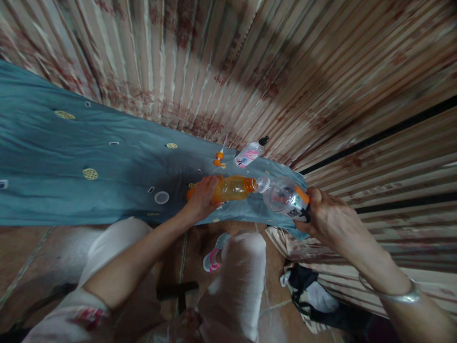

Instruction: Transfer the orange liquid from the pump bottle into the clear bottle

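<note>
Head view: I see my left hand (202, 196) wrapped around an orange bottle (232, 188) lying sideways, its neck meeting the mouth of a clear bottle (283, 196) that my right hand (330, 220) grips by its base. I judge liquid is being poured from one bottle to the other; both mouths need to stay lined up. They sit over a blue cloth-covered surface (71, 152). Near them lie a white cap (162, 197), an orange pump top (219, 158) and a small pink-labelled bottle (249, 154), none blocking.

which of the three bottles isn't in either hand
The small clear bottle with the black cap and pink label, lying on the blue cloth near the curtain; the orange one and the clear one are both held.
</note>
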